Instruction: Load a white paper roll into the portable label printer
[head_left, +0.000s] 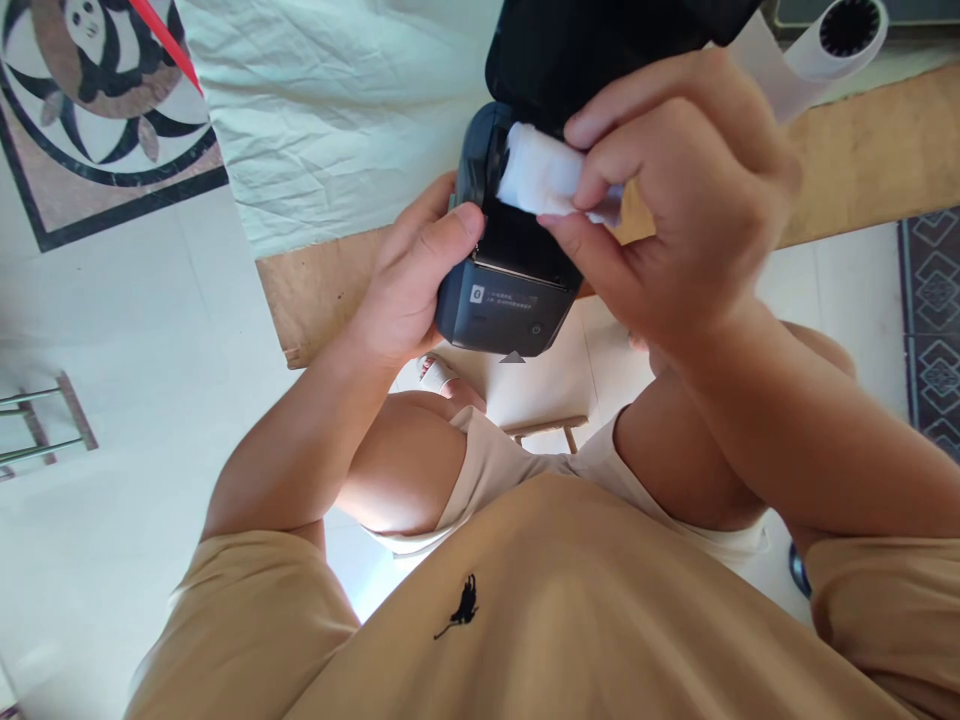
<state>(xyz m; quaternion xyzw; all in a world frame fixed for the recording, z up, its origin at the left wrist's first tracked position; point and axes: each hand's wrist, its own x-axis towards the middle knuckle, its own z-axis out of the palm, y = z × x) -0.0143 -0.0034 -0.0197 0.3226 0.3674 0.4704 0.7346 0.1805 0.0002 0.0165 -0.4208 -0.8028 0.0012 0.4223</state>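
My left hand [424,265] is closed around the left side of a dark portable label printer [517,310], its thumb on the upper edge. The printer's large black lid [600,50] stands raised at the far side, and the compartment lies uncovered. Pinched between the thumb and fingers of my right hand [675,190] is a folded white cloth [544,172]. One end of the cloth reaches into the compartment near its far left wall; whether it touches the inside I cannot tell. Small print and a power button show on the printer's near face.
Beneath the printer is a wooden table edge [322,290], partly covered by a pale green cloth [337,120]. A white cylindrical object with a dark toothed end [847,35] lies at the upper right. A small rack or stool [45,430] stands on the tiled floor at left.
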